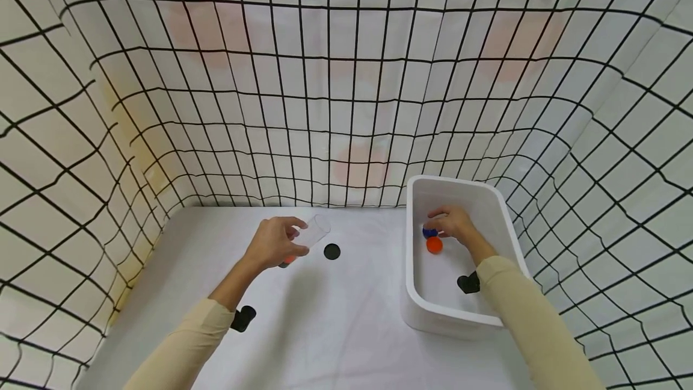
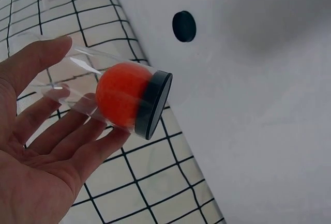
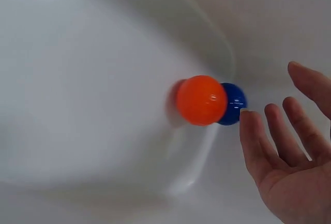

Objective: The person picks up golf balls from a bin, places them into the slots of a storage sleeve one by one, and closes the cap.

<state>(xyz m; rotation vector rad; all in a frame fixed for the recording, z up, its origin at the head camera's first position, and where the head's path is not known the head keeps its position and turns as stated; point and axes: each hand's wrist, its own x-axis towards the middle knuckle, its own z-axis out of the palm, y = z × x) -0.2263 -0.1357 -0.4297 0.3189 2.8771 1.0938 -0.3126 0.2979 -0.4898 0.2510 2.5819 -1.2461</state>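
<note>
My left hand (image 1: 276, 242) grips a clear plastic tube (image 1: 314, 230), thumb on one side and fingers on the other, tilted above the table. Inside the tube an orange ball (image 2: 120, 93) sits against a black cap (image 2: 155, 105) that closes its lower end. My right hand (image 1: 452, 221) reaches into the white bin (image 1: 410, 257), its fingers spread and loosely bent. Its fingertips are right at a blue ball (image 3: 235, 105). Another orange ball (image 3: 201, 101) lies beside the blue one and partly covers it in the right wrist view.
A loose black cap (image 1: 332, 251) lies on the white table (image 1: 346, 330), right of my left hand. Black wire grid (image 1: 352, 101) stands at the back and both sides, with white cloth behind it. The bin stands at the right, close to the grid.
</note>
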